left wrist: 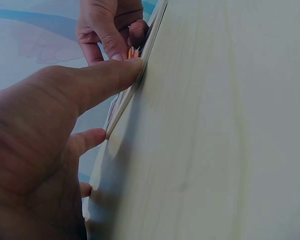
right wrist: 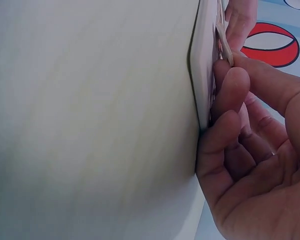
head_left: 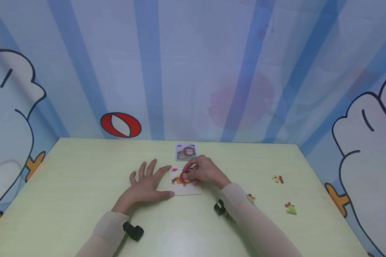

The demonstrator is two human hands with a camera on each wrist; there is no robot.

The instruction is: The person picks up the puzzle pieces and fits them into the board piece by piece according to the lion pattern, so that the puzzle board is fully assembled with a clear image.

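A white square puzzle board [head_left: 186, 191] lies flat near the middle of the table, with colourful picture pieces set in its upper left part. My left hand [head_left: 145, 188] has its fingers spread, the thumb at the board's lower left corner and the index fingertip by its upper left corner. Over the board's right half, my right hand [head_left: 208, 171] pinches a puzzle piece [right wrist: 224, 45] between thumb and index finger, tilted against the board in the right wrist view. Its other fingers curl by the board's edge. The fingers hide much of this piece's picture.
Just behind the board lies a small lion picture card [head_left: 186, 152]. Loose puzzle pieces lie to the right: one with brown and cream [head_left: 278, 179], a green and red one [head_left: 290, 208], and another [head_left: 251, 198] partly behind my right sleeve. A printed curtain [head_left: 193, 71] stands behind the table.
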